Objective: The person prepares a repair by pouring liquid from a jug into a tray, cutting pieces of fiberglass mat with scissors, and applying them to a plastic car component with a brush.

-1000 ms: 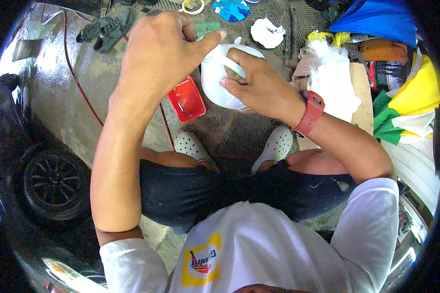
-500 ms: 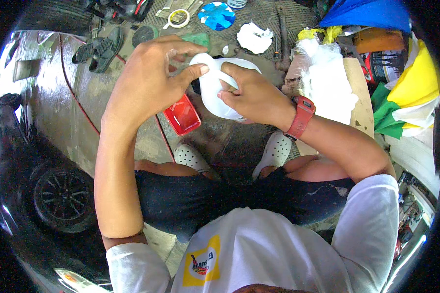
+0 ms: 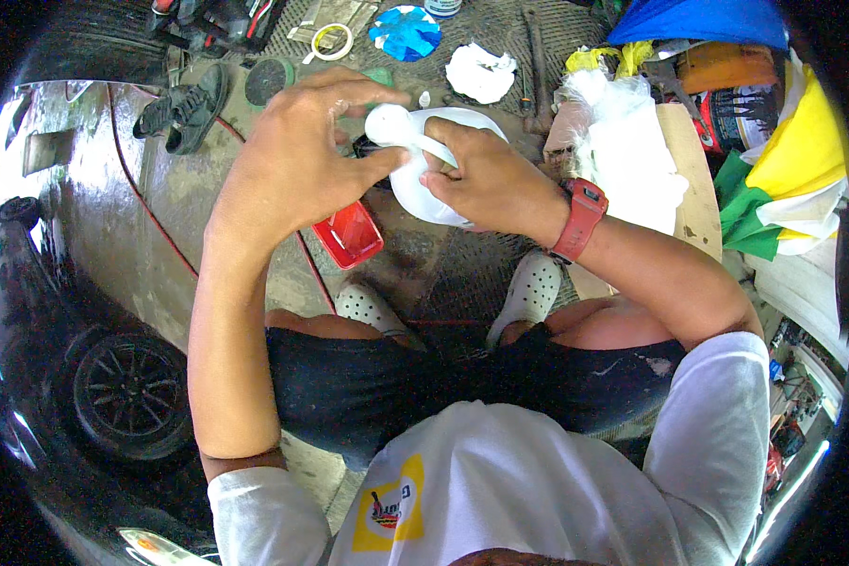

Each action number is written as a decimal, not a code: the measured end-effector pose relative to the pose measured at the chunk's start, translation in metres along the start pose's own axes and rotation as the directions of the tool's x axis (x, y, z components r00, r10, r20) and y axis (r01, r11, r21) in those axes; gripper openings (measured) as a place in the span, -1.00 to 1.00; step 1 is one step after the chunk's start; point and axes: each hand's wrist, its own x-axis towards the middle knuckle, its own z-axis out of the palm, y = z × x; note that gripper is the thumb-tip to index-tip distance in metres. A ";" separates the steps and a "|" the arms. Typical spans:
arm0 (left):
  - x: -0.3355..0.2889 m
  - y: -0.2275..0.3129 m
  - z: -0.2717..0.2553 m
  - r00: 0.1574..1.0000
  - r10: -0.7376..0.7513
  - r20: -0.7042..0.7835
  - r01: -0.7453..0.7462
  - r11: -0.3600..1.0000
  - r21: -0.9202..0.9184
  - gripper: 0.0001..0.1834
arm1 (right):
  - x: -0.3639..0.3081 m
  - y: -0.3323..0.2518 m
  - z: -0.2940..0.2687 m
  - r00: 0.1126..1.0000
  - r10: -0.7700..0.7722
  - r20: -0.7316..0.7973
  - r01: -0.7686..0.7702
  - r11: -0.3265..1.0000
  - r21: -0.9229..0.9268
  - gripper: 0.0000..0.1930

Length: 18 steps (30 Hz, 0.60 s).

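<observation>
A white plastic jug [image 3: 431,196] hangs above the floor between my knees, tilted with its capped neck toward the left. My right hand [image 3: 495,179], with a red watch on the wrist, grips the jug by its handle, fingers wrapped through it. Around the round white cap [image 3: 388,124], my left hand [image 3: 297,141] is spread with thumb and fingers apart; no firm hold on the cap shows. The thumb tip lies close to the jug's shoulder, just below the cap. Some of the left fingers are hidden behind the hand.
Below the left hand sits a red tray [image 3: 351,236]. Farther off lie a tape roll [image 3: 333,41], a blue disc [image 3: 405,34], crumpled white paper [image 3: 481,73] and black sandals [image 3: 184,108]. Cardboard [image 3: 693,160] with white wrapping is at right; a black car's wheel [image 3: 132,382] is at left.
My left thumb has come off the cap and dropped lower, and the fingers have spread wider. The right hand keeps its hold on the jug. The view has shifted slightly.
</observation>
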 end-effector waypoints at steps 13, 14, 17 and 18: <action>0.004 -0.009 0.005 1.000 -0.023 -0.005 0.023 0.999 -0.026 -0.69 | 0.003 0.001 -0.004 0.996 0.036 0.087 -0.033 0.999 -0.034 -0.48; 0.005 -0.005 0.003 0.996 -0.090 0.023 0.091 0.996 -0.012 -0.70 | 0.002 0.001 -0.004 0.996 0.037 0.085 -0.033 0.998 -0.046 -0.48; 0.008 0.004 -0.001 0.991 -0.125 0.050 0.124 0.992 0.031 -0.70 | 0.003 0.009 -0.001 0.999 0.015 0.044 -0.012 0.997 -0.074 -0.46; 0.008 -0.006 0.003 0.999 -0.024 0.024 0.023 0.999 0.043 -0.70 | 0.003 0.010 0.000 0.999 0.005 0.033 -0.002 0.997 -0.082 -0.47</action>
